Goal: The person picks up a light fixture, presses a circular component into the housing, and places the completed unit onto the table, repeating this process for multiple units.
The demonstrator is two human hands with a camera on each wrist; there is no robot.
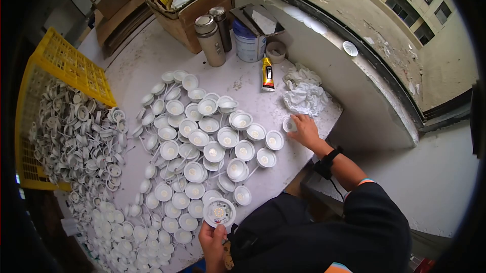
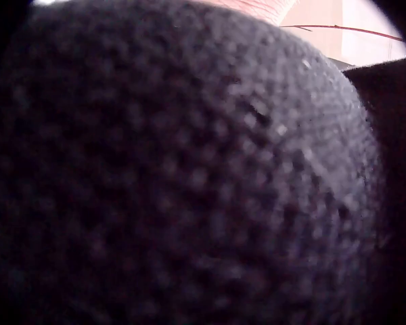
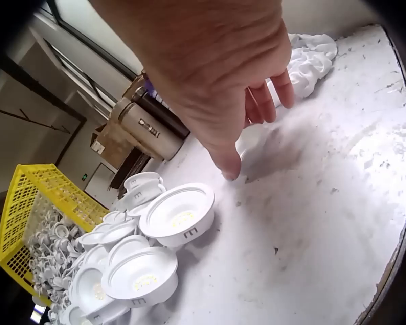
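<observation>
My left hand [image 1: 212,242] grips a round white lamp [image 1: 219,212] by its lower rim, its face with yellow dots and small parts turned up. At the table's right side, the thumb and fingers of my right hand [image 1: 306,132] pinch a small round white piece [image 1: 290,124] at the table top. In the right wrist view my right hand [image 3: 223,74] largely hides that piece. Many white lamp cups [image 1: 213,151] with cables stand between the hands and leftward. Dark cloth [image 2: 189,176] fills most of the left wrist view.
A yellow crate [image 1: 66,65] of small white parts leans at the left. Along the back are a cardboard box [image 1: 190,25], flasks [image 1: 210,43], a bucket [image 1: 249,46] and a glue tube [image 1: 268,75]. Crumpled white plastic [image 1: 306,96] lies beyond my right hand, near the wall.
</observation>
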